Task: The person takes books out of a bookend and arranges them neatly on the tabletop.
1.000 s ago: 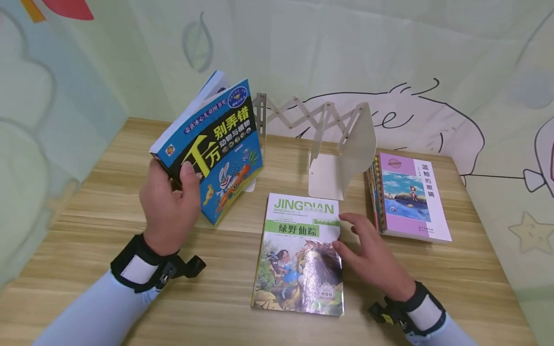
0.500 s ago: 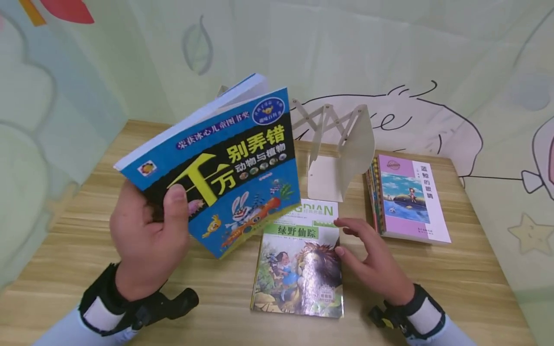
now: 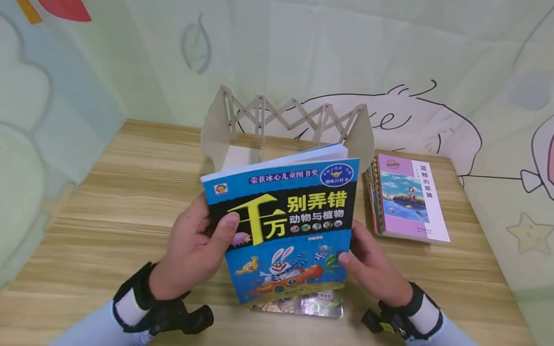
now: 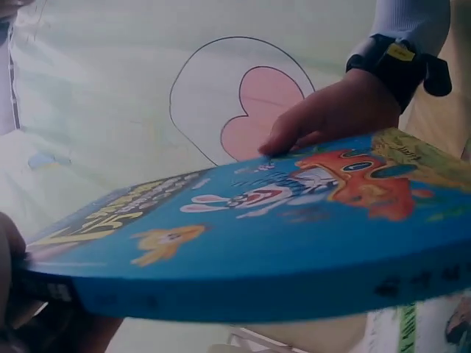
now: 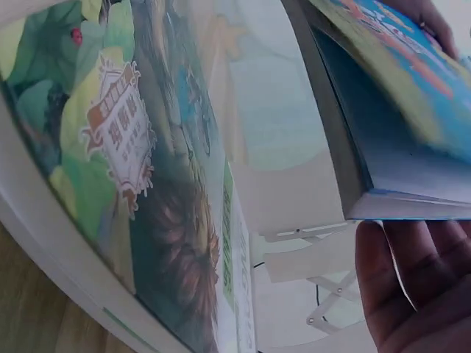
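A blue and black paperback book (image 3: pixel 281 259) with a rabbit on its cover is held tilted in front of me. My left hand (image 3: pixel 192 252) grips its left side, thumb on the front cover and fingers behind. At the right edge, my right hand (image 3: pixel 376 262) has its thumb on the cover, with its fingers (image 5: pixel 416 257) at the back in the right wrist view. The pages (image 5: pixel 412 176) are slightly parted there. Below lies a green and white book (image 3: pixel 303 307), mostly hidden in the head view by the blue one.
A beige folding bookend rack (image 3: pixel 361 134) stands at the back, its lower middle hidden by the held book. To the right, a stack of books (image 3: pixel 407 197) lies on the wooden table (image 3: pixel 108 216), a pink and white one on top. A printed cloth wall (image 3: pixel 151 62) rises behind.
My left hand has brought the blue book right and down, over the green and white book, turning its cover toward me. The right hand has taken hold of its right edge.
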### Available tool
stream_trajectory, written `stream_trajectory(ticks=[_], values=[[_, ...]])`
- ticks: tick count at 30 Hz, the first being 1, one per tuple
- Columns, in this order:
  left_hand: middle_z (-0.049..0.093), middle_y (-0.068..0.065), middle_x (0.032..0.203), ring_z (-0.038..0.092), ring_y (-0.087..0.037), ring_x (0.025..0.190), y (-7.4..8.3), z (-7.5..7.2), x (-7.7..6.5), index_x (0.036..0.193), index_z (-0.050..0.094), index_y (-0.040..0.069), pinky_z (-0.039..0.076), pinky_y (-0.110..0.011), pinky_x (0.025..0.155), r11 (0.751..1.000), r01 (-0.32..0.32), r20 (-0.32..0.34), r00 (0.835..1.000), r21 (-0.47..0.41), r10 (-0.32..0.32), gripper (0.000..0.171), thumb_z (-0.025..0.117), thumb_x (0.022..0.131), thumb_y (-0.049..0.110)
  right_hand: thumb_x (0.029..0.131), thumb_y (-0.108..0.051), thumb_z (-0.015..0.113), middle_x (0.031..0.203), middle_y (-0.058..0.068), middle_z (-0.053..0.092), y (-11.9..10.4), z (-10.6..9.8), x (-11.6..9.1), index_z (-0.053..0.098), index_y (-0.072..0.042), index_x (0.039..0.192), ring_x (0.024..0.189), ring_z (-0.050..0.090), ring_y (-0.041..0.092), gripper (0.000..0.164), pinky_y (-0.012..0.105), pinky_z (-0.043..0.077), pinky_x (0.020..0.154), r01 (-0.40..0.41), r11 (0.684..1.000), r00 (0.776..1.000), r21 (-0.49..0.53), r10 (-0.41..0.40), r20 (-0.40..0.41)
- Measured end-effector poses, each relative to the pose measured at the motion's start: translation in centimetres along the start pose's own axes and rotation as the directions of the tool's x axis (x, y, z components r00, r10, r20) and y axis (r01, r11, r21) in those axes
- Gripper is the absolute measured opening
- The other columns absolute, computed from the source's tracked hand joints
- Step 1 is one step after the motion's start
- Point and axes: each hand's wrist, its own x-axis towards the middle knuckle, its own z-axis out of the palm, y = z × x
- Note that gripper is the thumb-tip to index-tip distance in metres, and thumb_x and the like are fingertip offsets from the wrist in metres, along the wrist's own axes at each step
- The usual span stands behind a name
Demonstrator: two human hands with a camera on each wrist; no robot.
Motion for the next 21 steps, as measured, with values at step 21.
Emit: stream_trajectory(ticks=[21], values=[[0.044, -0.011, 0.143, 0.053, -0.030, 0.125, -4.7, 1.1, 1.9, 0.159, 0.021, 0.014, 0.053, -0.046, 0.101, 0.791, 0.553, 0.130, 0.792, 0.260, -0.597, 0.072, 0.061, 0.099, 0.019, 0.103, -0.010, 0.054, 0.103, 0.016, 0.075, 2.7, -1.2, -1.6, 0.046, 0.004, 0.119, 0.088, 0.074, 0.023, 0.023, 0.039, 0.062, 0.076, -0.372, 0.925, 0.928, 0.075, 0.367, 0.072]])
